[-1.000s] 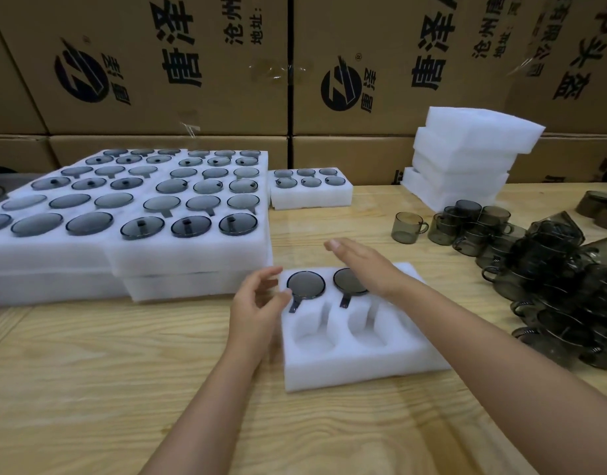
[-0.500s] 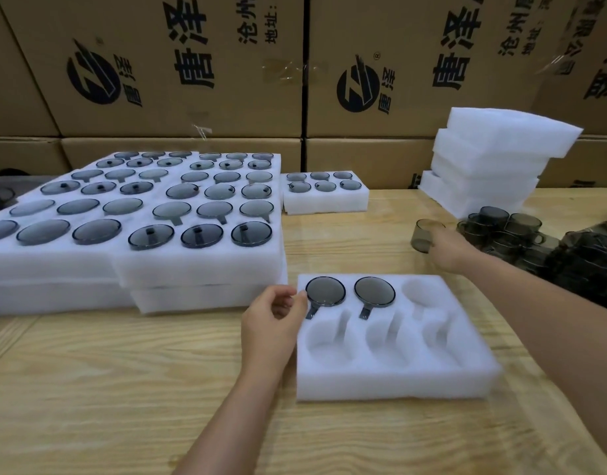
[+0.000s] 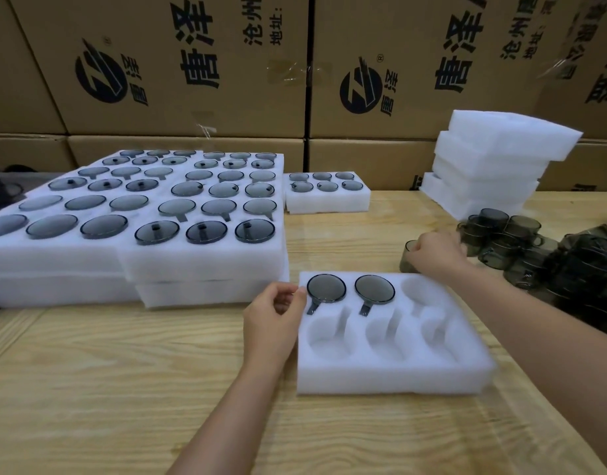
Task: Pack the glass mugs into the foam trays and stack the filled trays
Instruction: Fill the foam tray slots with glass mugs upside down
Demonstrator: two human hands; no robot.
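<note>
Two glass mugs (image 3: pixel 326 288) seated in foam tray (image 3: pixel 391 378); left grip (image 3: pixel 274 313) pinching corner steady, right grip (image 3: pixel 435 252) clasping loose mug (image 3: pixel 407 259) for next pocket.

Right hand (image 3: pixel 435 252) grips a mug (image 3: pixel 407 260); left hand (image 3: pixel 274 313) holds the foam tray (image 3: pixel 381 378) (two mugs (image 3: pixel 326 289) seated).

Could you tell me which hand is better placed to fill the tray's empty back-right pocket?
The right hand: it is curled over a loose glass mug just beyond that pocket. The left hand sits at the left edge of the foam tray, holding no mug.
</note>
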